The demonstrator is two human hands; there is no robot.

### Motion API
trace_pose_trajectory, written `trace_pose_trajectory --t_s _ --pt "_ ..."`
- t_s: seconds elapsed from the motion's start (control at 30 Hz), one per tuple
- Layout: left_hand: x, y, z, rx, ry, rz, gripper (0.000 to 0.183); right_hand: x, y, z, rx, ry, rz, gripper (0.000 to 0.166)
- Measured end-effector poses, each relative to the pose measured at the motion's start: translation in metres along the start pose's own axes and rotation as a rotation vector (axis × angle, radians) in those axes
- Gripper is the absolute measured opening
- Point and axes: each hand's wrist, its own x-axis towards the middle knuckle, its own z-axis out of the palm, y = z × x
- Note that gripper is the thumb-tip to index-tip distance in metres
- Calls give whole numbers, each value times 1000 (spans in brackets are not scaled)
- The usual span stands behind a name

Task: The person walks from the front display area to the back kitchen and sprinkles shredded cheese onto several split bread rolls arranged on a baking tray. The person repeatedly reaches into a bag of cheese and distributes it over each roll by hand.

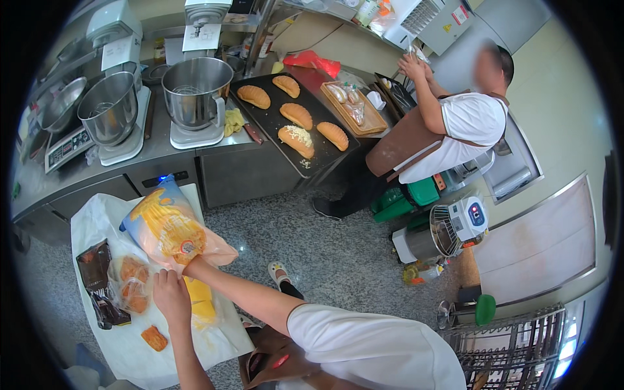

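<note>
A large printed plastic bag (pixel 163 219) lies on the paper-covered worktop (pixel 229 336), its pink mouth towards me. My left hand (pixel 171 295) grips the edge of that mouth. My right arm (pixel 243 292) reaches into the bag; the hand itself is hidden inside, so its grip cannot be seen. Left of my left hand is a clear bag of round browned pieces (pixel 134 287), beside a dark printed pouch (pixel 100 282). Yellow slices (pixel 201 300) lie partly under my right forearm. Nearer me is one browned rectangular piece (pixel 154 338).
Across the aisle, a black baking tray (pixel 263 117) carries several crescent-shaped breads, one topped with pale shreds (pixel 300 135). Two stand mixers (pixel 197 92) (pixel 109 107) share that counter. A co-worker (pixel 438 117) stands at right, holding something small. A spiral dough mixer (pixel 438 229) stands by the wall.
</note>
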Motion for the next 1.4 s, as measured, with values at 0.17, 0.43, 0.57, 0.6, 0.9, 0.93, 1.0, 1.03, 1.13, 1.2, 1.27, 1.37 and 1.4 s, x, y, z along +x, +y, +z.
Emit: trace_pose_trajectory --t_s 0.17,0.43,0.57,0.6,0.9,0.93,1.0,1.03,1.13,1.2,1.27,1.37,1.4 --pt "-2 8 -5 -21 2 -2 9 -2 1 4 38 20 34 25" --pt "-7 11 9 -66 39 27 9 3 0 4 58 9 23 25" --pt "-12 2 21 -43 34 -31 9 6 -5 0 40 -29 4 25" --pt "-13 -1 24 -22 9 -10 7 6 -7 -2 31 -33 12 25" --pt "-20 3 6 -85 68 -53 8 12 -27 -20 99 -96 40 25" --pt "-22 5 7 -90 64 -55 9 11 -24 -20 109 -103 53 25" --pt "-24 6 9 -86 70 -39 11 10 -21 -22 123 -105 70 26" --pt "-24 7 11 -78 72 -48 11 11 -19 -24 132 -106 72 26" --pt "-25 9 14 -62 61 -60 12 11 -15 -25 155 -110 75 26" --pt "-24 9 16 -46 42 -66 12 11 -16 -25 176 -109 79 26" --pt "-22 9 13 -44 27 -75 13 10 -12 -26 190 -108 85 26" --pt "-22 9 12 -59 18 -84 12 10 -12 -25 222 -105 92 26" --pt "-21 8 11 -66 18 -85 11 10 -11 -25 234 -99 99 26"
